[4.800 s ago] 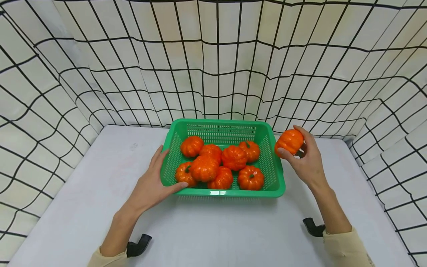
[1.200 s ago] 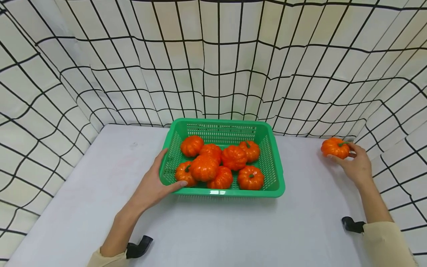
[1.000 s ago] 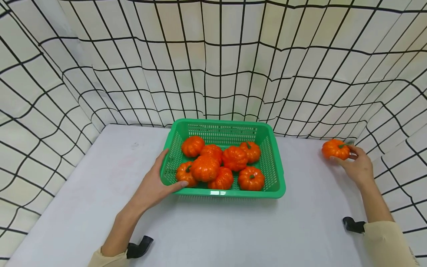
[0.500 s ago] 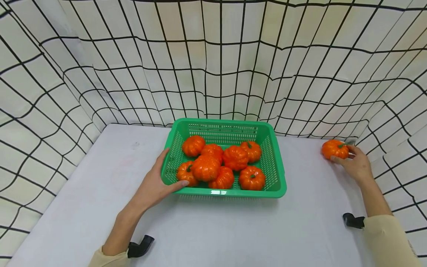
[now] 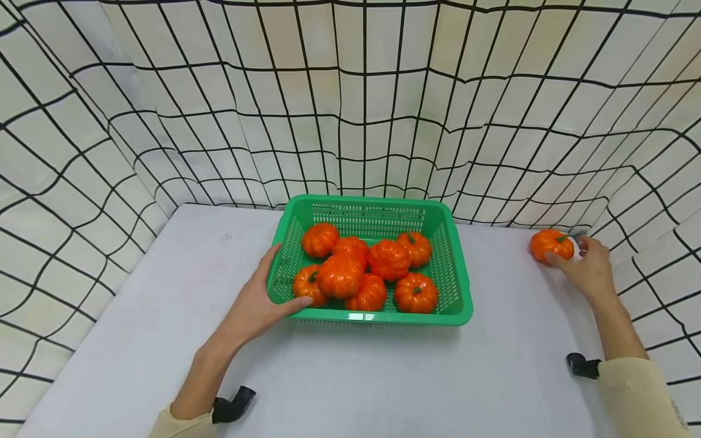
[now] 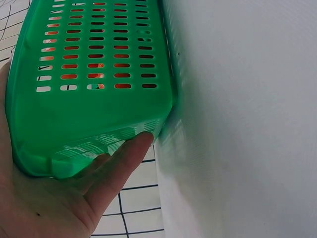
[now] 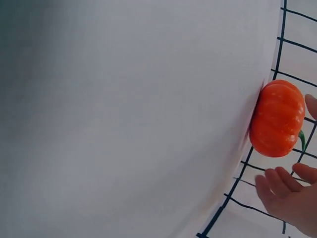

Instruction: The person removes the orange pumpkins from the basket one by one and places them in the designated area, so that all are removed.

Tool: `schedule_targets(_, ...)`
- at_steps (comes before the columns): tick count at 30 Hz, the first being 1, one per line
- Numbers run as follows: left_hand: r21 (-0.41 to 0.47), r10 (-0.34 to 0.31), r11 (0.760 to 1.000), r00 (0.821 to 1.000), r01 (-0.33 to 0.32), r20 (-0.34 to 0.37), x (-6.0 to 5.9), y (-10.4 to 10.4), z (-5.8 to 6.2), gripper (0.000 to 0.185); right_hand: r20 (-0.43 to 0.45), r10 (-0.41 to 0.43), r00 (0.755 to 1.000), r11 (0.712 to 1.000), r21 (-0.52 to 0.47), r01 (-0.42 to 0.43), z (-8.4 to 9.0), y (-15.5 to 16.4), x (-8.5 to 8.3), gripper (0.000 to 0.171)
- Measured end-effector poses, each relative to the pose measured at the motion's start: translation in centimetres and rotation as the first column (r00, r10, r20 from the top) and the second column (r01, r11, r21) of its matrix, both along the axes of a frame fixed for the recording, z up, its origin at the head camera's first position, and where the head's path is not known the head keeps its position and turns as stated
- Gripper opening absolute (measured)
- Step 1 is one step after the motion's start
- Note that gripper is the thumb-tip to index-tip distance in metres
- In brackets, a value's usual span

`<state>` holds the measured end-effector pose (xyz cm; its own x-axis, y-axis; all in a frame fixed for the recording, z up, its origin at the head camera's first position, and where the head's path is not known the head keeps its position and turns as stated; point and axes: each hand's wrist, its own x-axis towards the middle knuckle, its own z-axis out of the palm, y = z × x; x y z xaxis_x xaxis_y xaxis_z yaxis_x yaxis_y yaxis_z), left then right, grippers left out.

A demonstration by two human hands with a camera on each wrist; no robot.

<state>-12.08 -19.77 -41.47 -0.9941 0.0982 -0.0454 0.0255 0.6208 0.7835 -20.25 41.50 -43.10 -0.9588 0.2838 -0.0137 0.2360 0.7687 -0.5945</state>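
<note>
Pumpkin [image 5: 550, 244]: upright on the tabletop [image 5: 350, 377] at the right edge of the head view, against the gridded curtain [image 5: 350, 109].
Right hand [image 5: 587, 269]: fingers loosely spread about the pumpkin, thumb touching it, not gripping.
Left hand [image 5: 257, 304]: open, flat against the near left corner of the green basket [image 5: 457, 292].
Basket contents: seven orange pumpkins, centre frame.

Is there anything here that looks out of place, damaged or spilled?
One pumpkin sits alone at the table's far right edge by the right hand, apart from the seven in the green basket. Nothing looks spilled or damaged; the left hand rests on the basket's corner.
</note>
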Motion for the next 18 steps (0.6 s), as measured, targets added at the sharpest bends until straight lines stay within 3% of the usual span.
schedule_targets(6,-0.007,0.001,1.0,1.0,-0.001,-0.006,0.0,0.0,-0.2,0.12,-0.163,-0.041,0.986,0.996,0.073,0.054,0.7,-1.5,0.2,0.077)
schedule_targets(12,-0.008,0.006,1.0,1.0,-0.006,0.003,0.1,0.0,-0.2,0.12,-0.279,-0.029,0.96,0.998,0.05,0.045,1.9,-3.4,0.5,0.062)
schedule_targets(18,-0.006,0.009,1.0,1.0,-0.009,0.002,0.1,0.0,-0.1,0.12,-0.329,-0.006,0.944,1.0,-0.011,0.003,2.8,-5.3,1.0,0.051)
